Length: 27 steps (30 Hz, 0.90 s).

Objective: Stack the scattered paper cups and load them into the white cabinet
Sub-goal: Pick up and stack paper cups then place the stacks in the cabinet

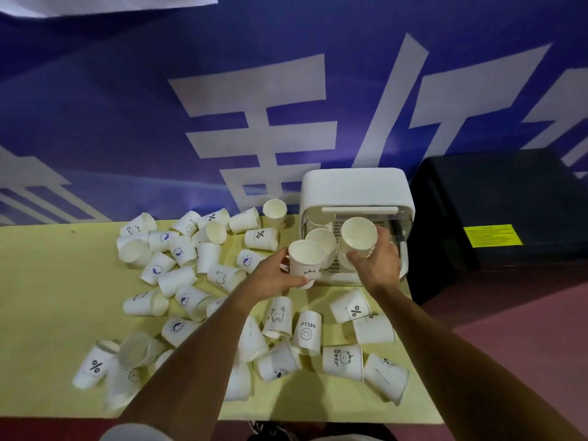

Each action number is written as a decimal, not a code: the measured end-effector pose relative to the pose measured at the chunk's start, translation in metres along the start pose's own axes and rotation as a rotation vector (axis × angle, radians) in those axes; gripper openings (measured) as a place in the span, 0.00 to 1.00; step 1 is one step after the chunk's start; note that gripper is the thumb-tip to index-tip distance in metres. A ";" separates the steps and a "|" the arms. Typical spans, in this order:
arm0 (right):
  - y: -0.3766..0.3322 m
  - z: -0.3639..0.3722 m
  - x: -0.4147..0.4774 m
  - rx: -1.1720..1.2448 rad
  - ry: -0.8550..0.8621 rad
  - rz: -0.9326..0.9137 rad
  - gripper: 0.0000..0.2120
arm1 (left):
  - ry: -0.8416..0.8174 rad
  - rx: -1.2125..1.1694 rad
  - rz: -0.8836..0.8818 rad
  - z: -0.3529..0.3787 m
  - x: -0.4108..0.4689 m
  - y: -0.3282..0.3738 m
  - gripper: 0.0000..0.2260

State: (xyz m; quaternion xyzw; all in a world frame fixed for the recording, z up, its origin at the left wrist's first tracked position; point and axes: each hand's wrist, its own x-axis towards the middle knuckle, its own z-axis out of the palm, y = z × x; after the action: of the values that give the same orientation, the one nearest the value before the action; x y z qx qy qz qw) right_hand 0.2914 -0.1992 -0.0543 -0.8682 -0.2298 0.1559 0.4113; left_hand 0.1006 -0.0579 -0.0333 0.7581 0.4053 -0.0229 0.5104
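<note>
The white cabinet [356, 186] stands at the table's far right with its front open. My right hand [378, 259] grips an upright white paper cup [359, 232] at the cabinet's opening. My left hand [273, 275] grips another upright cup [304, 259] with a bear print, just left of the opening. Between the two stands a further cup [321, 238] inside the cabinet's mouth. Several printed paper cups [178, 275] lie scattered on the yellow-green table [47, 313], most on their sides.
More toppled cups [342, 361] lie near the front edge under my arms. A black box [502, 205] with a yellow label stands right of the cabinet. A blue banner wall [222, 106] rises behind the table. Red floor [525, 329] lies to the right.
</note>
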 end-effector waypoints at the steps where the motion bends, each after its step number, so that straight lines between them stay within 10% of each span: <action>1: 0.002 0.002 0.000 -0.012 -0.007 0.034 0.31 | -0.003 0.007 -0.002 0.000 0.000 -0.001 0.30; 11: 0.005 0.002 -0.011 -0.163 0.006 -0.080 0.30 | -0.025 0.008 0.000 0.002 0.005 -0.002 0.28; 27: -0.013 -0.001 -0.020 0.293 -0.368 -0.032 0.26 | -0.071 0.017 0.050 0.017 0.014 0.023 0.26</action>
State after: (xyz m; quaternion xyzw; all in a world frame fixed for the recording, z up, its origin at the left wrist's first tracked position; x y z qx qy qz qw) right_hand 0.2715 -0.2027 -0.0415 -0.7523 -0.2896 0.3366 0.4867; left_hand 0.1311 -0.0671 -0.0304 0.7709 0.3678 -0.0403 0.5185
